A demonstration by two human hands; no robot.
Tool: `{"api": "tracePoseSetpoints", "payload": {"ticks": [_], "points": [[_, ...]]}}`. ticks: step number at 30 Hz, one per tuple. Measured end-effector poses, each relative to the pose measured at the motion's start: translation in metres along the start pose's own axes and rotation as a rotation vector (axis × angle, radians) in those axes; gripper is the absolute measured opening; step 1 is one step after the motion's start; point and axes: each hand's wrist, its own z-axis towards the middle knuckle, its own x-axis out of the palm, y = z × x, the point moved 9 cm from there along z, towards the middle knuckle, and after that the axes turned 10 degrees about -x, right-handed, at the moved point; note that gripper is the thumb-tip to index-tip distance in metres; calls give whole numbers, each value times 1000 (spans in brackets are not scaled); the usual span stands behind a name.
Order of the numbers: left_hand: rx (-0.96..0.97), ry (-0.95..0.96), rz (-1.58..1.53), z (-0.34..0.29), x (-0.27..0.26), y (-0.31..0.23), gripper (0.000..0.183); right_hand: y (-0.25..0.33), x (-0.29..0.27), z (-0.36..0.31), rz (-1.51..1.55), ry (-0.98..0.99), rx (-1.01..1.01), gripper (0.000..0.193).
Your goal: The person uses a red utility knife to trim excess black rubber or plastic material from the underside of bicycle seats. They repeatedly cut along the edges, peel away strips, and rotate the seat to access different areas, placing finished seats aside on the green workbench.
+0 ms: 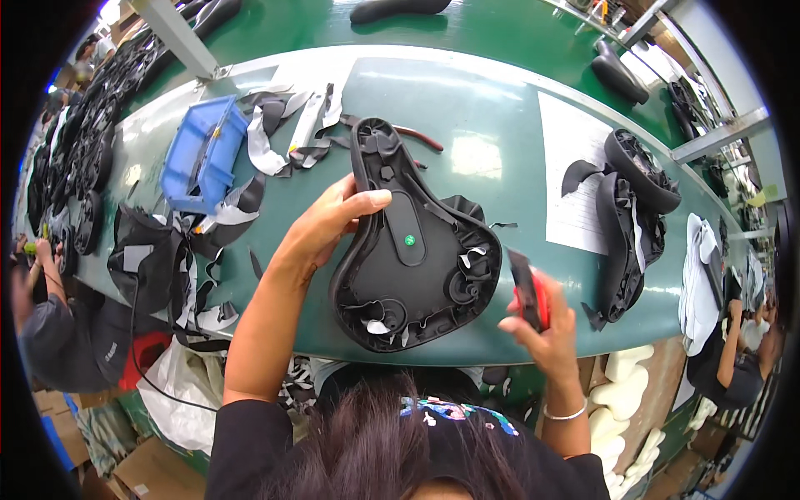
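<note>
A black bicycle saddle lies underside up in front of me, its narrow nose pointing away. Its cover edge is folded over the rim, with ragged black and white scraps around the wide rear. My left hand grips the saddle's left side near the nose, thumb on top of the base and fingers under the edge. To the right of the saddle, apart from it, my right hand is closed round a red and black utility knife, its dark front end tilted up and away from me.
A blue bin stands at the left among black and white trimmed scraps. Beyond the saddle's nose lies a red-handled tool. More saddles rest at right, by a paper sheet. Co-workers sit at both sides.
</note>
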Motion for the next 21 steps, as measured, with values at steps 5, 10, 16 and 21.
{"api": "tracePoseSetpoints", "payload": {"ticks": [5, 10, 16, 21], "points": [[-81, -22, 186, 1, 11, -31, 43, 48, 7, 37, -625, 232, -613, 55], [-81, -76, 354, 17, 2, -40, 34, 38, 22, 47, -844, 433, -571, 56], [-74, -86, 325, 15, 2, -35, 31, 40, 16, 48, -658, 342, -501, 62], [-32, -25, 424, 21, 13, -47, 30, 50, 27, 65, -851, 462, -584, 58]]}}
